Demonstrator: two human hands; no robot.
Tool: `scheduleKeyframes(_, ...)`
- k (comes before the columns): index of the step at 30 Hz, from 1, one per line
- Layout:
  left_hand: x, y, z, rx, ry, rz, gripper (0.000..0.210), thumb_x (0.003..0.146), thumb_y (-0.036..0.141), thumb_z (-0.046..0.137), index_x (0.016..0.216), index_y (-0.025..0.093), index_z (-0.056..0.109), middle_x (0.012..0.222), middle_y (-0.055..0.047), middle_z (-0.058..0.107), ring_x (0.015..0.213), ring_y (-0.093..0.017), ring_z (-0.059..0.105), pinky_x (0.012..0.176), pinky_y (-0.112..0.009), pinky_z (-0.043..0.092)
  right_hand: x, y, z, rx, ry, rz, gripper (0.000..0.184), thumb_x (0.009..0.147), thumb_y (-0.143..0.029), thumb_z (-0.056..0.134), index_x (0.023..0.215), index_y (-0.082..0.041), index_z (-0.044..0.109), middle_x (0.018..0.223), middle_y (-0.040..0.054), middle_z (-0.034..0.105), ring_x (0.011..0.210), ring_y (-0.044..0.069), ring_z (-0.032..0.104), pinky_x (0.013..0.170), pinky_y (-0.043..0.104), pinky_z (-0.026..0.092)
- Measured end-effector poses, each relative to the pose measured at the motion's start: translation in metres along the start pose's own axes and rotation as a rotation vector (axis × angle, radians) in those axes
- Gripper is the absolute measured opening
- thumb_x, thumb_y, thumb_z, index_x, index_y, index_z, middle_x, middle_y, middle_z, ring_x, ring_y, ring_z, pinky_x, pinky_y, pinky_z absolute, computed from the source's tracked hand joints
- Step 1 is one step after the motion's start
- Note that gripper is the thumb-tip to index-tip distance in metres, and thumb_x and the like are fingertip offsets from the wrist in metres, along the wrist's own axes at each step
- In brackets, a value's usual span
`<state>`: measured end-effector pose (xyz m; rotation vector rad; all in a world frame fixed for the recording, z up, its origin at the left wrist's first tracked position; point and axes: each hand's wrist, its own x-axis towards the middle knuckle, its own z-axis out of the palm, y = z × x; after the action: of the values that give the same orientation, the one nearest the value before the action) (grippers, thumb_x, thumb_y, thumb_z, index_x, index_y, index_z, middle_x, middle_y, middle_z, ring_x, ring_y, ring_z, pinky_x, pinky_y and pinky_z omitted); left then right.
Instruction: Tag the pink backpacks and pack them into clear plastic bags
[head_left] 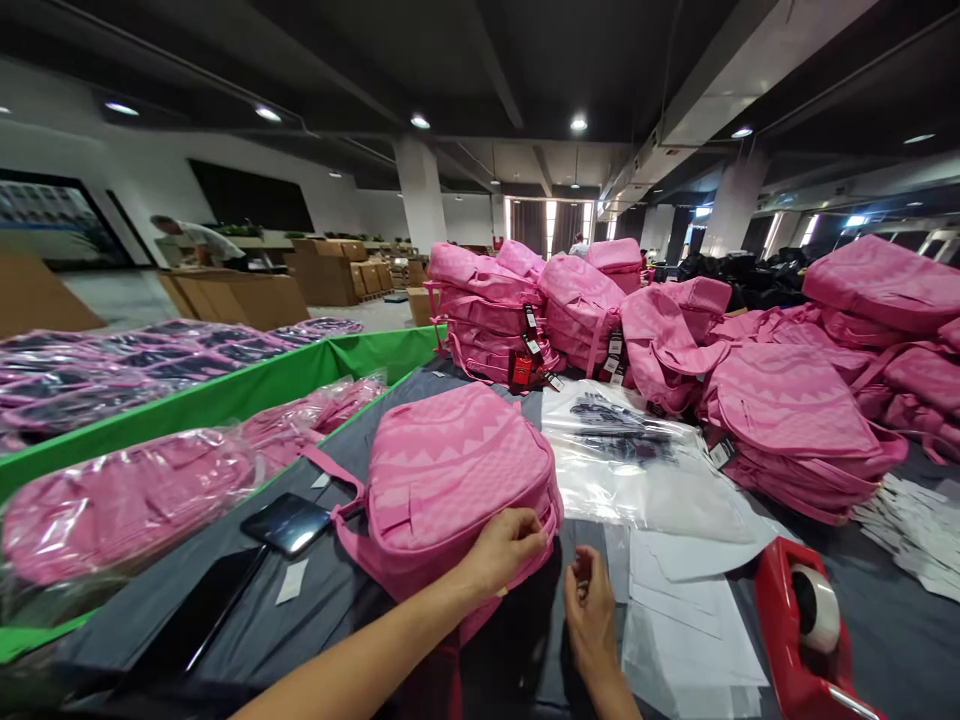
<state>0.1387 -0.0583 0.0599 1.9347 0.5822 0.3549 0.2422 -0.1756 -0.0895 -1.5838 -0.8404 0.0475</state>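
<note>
Now, the left hand (501,552) is at the near side of a pink backpack (450,460).
Its fingers are curled nearly closed; whether they pinch the fabric, I cannot tell. The right hand (591,612), fingers half open, is just beside. The soft, rounded backpack, zigzag-patterned, lies on the grey, cloth-covered worktop (289,640).

On the dark counter (322,592), the left hand (510,548) is at the near right side of a pink backpack (450,465); the right hand (590,605), fingers loosely curled, is just to its right. Farther right lie clear plastic bags (637,490), white sheets (679,605) and a red tape dispenser (774,610). Piled backpacks (484,295) stand beyond. Left, a black phone (286,523) lies near plastic-wrapped backpacks (135,490) beside a green wall (330,368).
</note>
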Motion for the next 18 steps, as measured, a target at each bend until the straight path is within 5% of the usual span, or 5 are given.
scheduleKeyframes(3, -0.004, -0.004, 0.012, 0.078, 0.002, 0.016, 0.016, 0.07, 0.032, 0.054, 0.061, 0.02, 0.049, 0.06, 0.002, 0.047, 0.061, -0.014, 0.041, 0.059, -0.028, 0.03, 0.002, -0.011, -0.002, -0.195, 0.011, -0.211, 0.034, 0.092, -0.023, 0.051, 0.126, -0.023, 0.053, 0.114, 0.0106, 0.064, 0.097, 0.022, 0.067, 0.073, 0.034, 0.06)
scheduleKeyframes(7, -0.009, 0.001, 0.014, 0.184, -0.007, 0.038, 0.016, 0.072, 0.028, 0.053, 0.06, 0.02, 0.048, 0.058, 0.003, 0.047, 0.06, -0.014, 0.041, 0.059, -0.029, 0.025, 0.028, -0.012, 0.005, -0.33, 0.008, -0.409, 0.024, 0.099, -0.022, 0.039, 0.111, -0.023, 0.059, 0.098, 0.008, 0.066, 0.09, 0.022, 0.067, 0.076, 0.038, 0.06)
scheduleKeyframes(13, 0.007, 0.0, 0.016, 0.227, 0.021, -0.01, 0.022, 0.075, 0.018, 0.05, 0.054, 0.02, 0.043, 0.053, 0.005, 0.037, 0.056, -0.012, 0.038, 0.056, -0.027, 0.026, 0.007, 0.001, 0.007, -0.345, -0.028, -0.39, 0.039, 0.105, -0.035, 0.03, 0.091, -0.022, 0.065, 0.074, 0.0064, 0.064, 0.06, 0.02, 0.063, 0.054, 0.031, 0.051)
scheduleKeyframes(18, 0.027, 0.008, 0.048, 0.301, 0.068, -0.079, 0.022, 0.079, 0.014, 0.05, 0.058, 0.02, 0.048, 0.058, 0.001, 0.049, 0.062, -0.017, 0.052, 0.059, -0.028, 0.032, -0.063, -0.011, 0.052, -0.234, -0.13, -0.21, 0.034, 0.099, -0.044, 0.044, 0.086, -0.024, 0.069, 0.062, 0.0075, 0.067, 0.045, 0.022, 0.06, 0.04, 0.031, 0.041)
